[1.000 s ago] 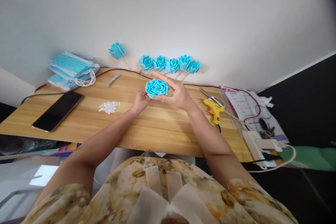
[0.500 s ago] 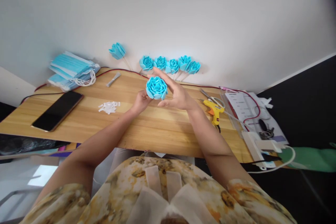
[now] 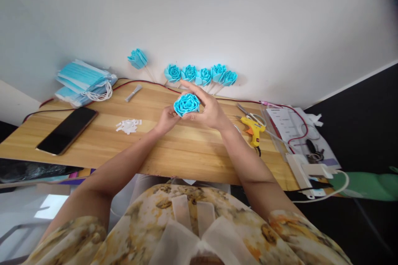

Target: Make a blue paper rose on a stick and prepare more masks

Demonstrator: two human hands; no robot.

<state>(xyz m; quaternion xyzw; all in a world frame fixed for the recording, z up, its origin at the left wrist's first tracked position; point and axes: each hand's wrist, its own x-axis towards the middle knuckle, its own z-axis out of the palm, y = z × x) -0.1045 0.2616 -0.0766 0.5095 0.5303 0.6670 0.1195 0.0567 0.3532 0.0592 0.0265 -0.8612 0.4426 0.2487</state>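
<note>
A blue handmade flower (image 3: 187, 105) with layered petals faces up above the middle of the table. My left hand (image 3: 169, 119) is closed beneath its left side; the stem there is hidden. Around the bloom's right side curves my right hand (image 3: 209, 109), its thumb and fingers pressing the outer petals. Just behind, a row of several similar blue flowers (image 3: 204, 76) leans on the wall, and one more blue flower (image 3: 137, 58) stands apart to the left.
Left on the wooden table (image 3: 174, 155) are face masks (image 3: 82, 80), a phone (image 3: 68, 130), white scraps (image 3: 128, 126) and a thin grey bundle (image 3: 133, 93). Right are a yellow glue gun (image 3: 255, 131), scissors (image 3: 248, 112), papers (image 3: 290, 126), keys (image 3: 316, 156) and a power strip (image 3: 300, 174).
My right hand, previously spread apart beside the flower, has closed in around its petals. The bloom has tilted slightly and looks more squeezed together. My left hand keeps its hold underneath.
</note>
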